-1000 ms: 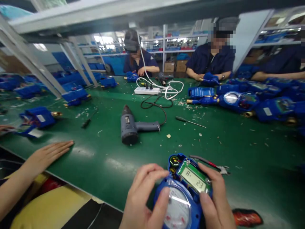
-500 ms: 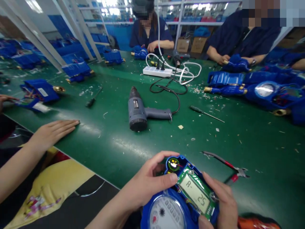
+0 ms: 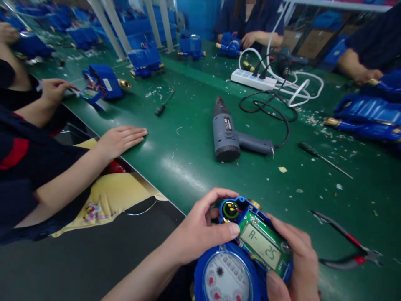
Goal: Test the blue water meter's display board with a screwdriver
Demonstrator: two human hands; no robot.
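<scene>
A blue water meter (image 3: 200, 276) is held between both my hands near the table's front edge. Its round dial (image 3: 228, 276) faces up, and beside it an open housing shows a green circuit board (image 3: 255, 219) with a display (image 3: 261, 246) reading "A- 25". My left hand (image 3: 206, 225) is closed round the housing's left side, thumb on its rim by a round part with wires. My right hand (image 3: 297, 255) grips the right side, thumb at the lower edge of the board. Grey and red cutting pliers (image 3: 354, 246) lie right of my right hand.
A heat gun (image 3: 227, 133) lies ahead, its cord near a white power strip (image 3: 253, 79). Screwdrivers (image 3: 326, 159) (image 3: 164, 102) rest on the green table (image 3: 175, 167). Another person's hand (image 3: 125, 140) lies flat at the left. More blue meters (image 3: 369, 117) stand around; co-workers sit opposite.
The view has swung to the left, so the table's things appear further right. Both hands still hold the meter, and the display reads the same.
</scene>
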